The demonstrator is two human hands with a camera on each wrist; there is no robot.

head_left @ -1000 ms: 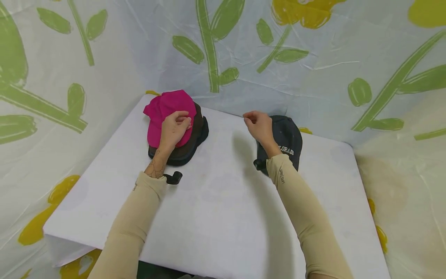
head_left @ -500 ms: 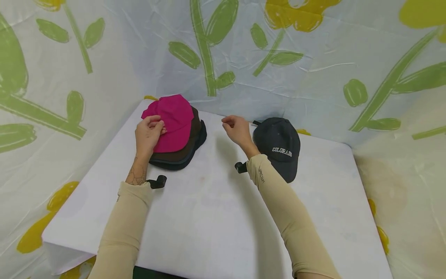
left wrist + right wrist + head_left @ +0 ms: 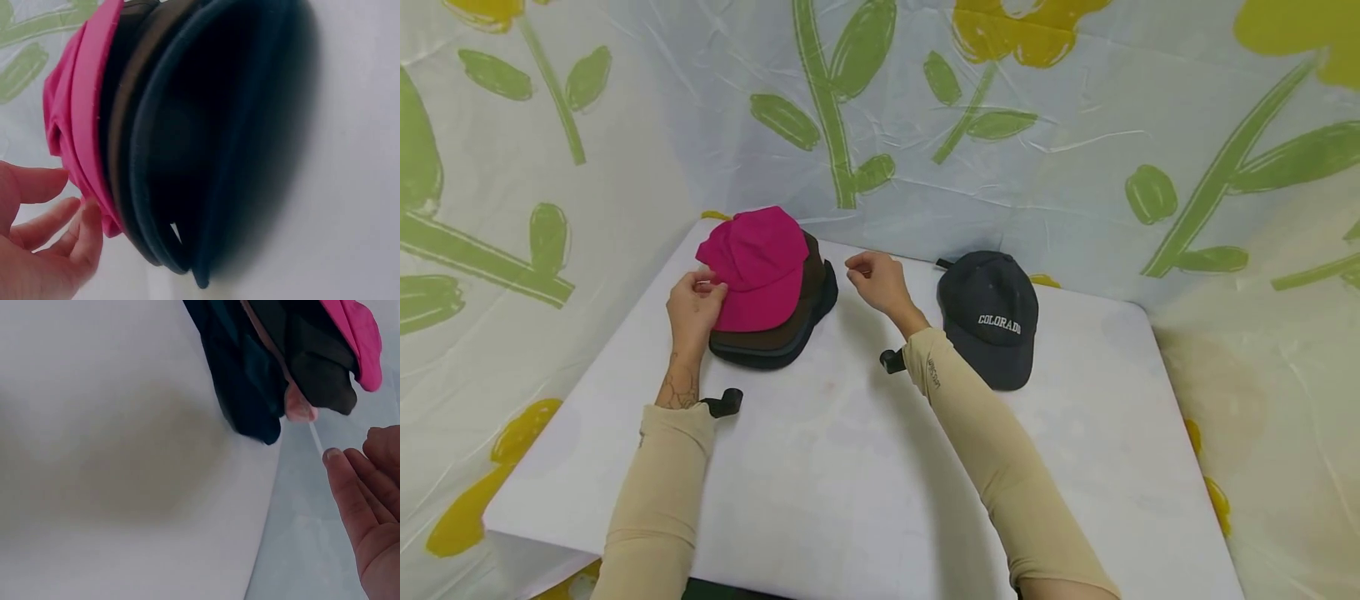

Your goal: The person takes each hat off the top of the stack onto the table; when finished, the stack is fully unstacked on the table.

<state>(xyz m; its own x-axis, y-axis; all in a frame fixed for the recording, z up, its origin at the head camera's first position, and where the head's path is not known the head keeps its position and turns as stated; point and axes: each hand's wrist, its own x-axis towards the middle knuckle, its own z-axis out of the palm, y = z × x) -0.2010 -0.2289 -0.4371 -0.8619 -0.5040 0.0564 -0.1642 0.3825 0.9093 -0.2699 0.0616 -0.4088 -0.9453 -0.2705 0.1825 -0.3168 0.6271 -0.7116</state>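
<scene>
A pink cap tops a stack of caps at the table's back left. Below it are a brown cap and dark blue ones. My left hand is at the left side of the pink cap; in the left wrist view its thumb and fingers are apart, fingertips right at the pink fabric. To the right of the stack, my right hand hovers with loosely bent fingers and nothing in them. Its fingertips point toward the caps in the right wrist view. A dark cap lettered COLORADO lies right of that hand.
The white-covered table extends in front of the caps. Behind it and at both sides hangs a sheet printed with flowers and leaves. A small black camera sits on the left wrist, and another on the right.
My left hand has moved from over the pink cap to its left side. My right hand has moved left, away from the COLORADO cap, toward the stack.
</scene>
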